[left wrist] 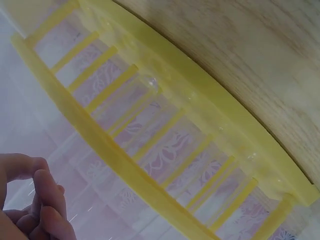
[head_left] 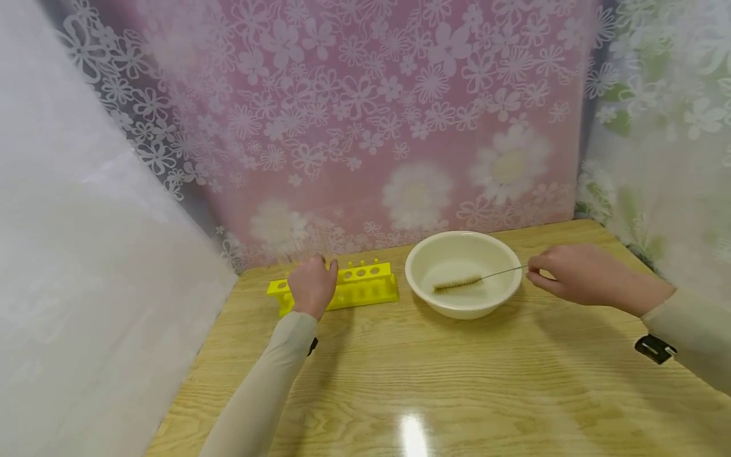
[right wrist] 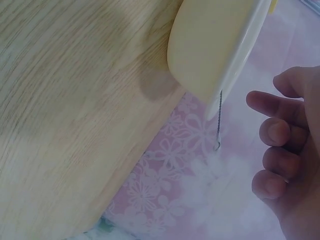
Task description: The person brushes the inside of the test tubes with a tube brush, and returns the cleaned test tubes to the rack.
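Note:
A yellow test tube rack (head_left: 365, 296) stands on the wooden table at the left. Over its top bar is my left hand (head_left: 311, 285), its thumb and fingers drawn together as in a pinch around the upper end of a clear test tube. The tube's rounded bottom (left wrist: 151, 82) shows faintly between the rack's posts in the left wrist view. A bristled test tube brush (head_left: 458, 284) lies in the white basin (head_left: 419, 287), its wire handle over the rim. Beside the looped handle end (right wrist: 217, 145), my right hand (right wrist: 287, 135) has loosely bent fingers with nothing between them.
Several clear tubes stand faintly visible in the rack near the left hand. Behind the table (head_left: 434, 381) hangs a pink flowered curtain (head_left: 354, 158). A white sheet (head_left: 103, 254) borders the left side, and another flowered sheet (head_left: 668, 158) borders the right.

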The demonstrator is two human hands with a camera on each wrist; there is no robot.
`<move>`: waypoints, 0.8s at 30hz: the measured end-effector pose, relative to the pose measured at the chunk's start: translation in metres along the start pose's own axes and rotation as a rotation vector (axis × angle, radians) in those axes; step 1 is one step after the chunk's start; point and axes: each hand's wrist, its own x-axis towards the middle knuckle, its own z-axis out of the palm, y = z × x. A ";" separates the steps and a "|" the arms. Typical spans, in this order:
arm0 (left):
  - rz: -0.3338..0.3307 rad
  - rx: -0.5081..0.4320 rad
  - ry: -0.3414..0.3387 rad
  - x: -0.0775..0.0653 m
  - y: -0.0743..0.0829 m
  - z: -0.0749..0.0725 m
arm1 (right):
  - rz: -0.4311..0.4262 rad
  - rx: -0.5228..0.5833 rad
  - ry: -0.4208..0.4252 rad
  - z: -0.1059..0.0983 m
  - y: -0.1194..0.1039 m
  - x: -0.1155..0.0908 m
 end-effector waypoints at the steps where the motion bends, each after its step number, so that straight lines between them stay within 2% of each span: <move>1: 0.000 -0.009 0.004 0.000 0.000 -0.001 | 0.002 0.000 -0.003 0.000 0.001 0.000; 11: -0.005 -0.103 0.057 0.000 -0.001 -0.001 | 0.037 0.015 -0.029 0.000 0.007 -0.003; 14: 0.005 -0.107 0.065 0.000 -0.003 0.002 | 0.030 0.007 0.004 0.002 0.010 -0.003; 20: -0.006 -0.098 0.052 -0.002 -0.006 0.005 | -0.010 -0.064 0.125 0.007 0.014 0.000; 22: -0.003 -0.099 0.052 -0.002 -0.006 0.005 | 0.004 -0.070 0.123 0.008 0.015 0.001; 24: 0.003 -0.105 0.051 -0.003 -0.005 0.005 | 0.035 -0.073 0.081 0.008 0.016 0.002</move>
